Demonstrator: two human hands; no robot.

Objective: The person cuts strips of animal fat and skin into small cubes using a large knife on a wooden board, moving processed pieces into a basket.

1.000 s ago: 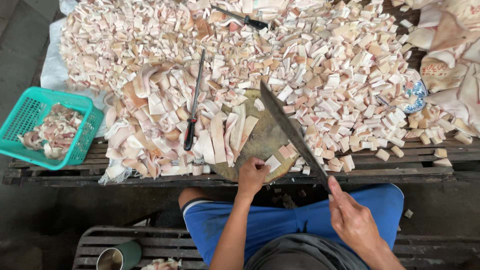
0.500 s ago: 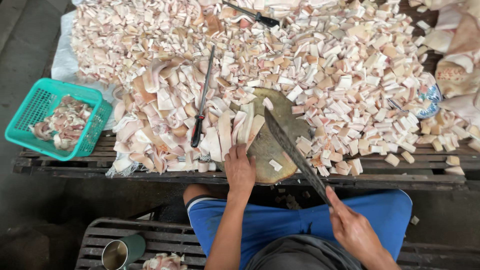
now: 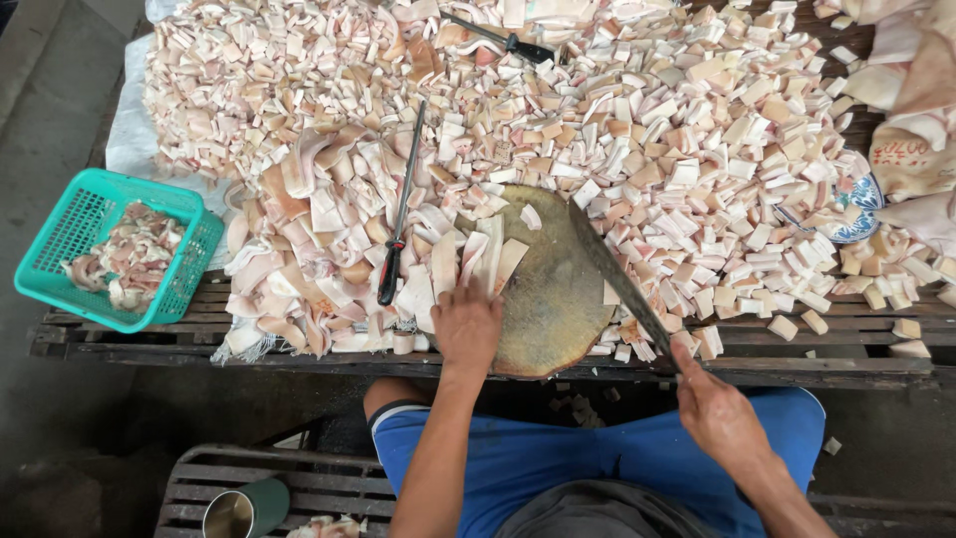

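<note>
Right hand (image 3: pixel 719 413) clamped on handle of long knife (image 3: pixel 617 279); blade lies on round wooden block (image 3: pixel 553 299), long axis diagonal, tip pointing up-left, away from person. Left hand (image 3: pixel 466 324) flat, fingers spread on pale strips (image 3: pixel 483 257) at block's left edge. One honing rod (image 3: pixel 398 214) beside, near-vertical. Second knife (image 3: pixel 498 38) far off. One teal mesh basket (image 3: pixel 110 249) on slatted surface (image 3: pixel 797 364). Square-cut pink-white pieces (image 3: pixel 697 130) beyond counting.

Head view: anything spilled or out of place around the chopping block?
Yes. Small cut pieces lie on the floor under the wooden table edge, below the chopping block. A sharpening steel and a second knife lie half buried in the pile of cut pieces.
</note>
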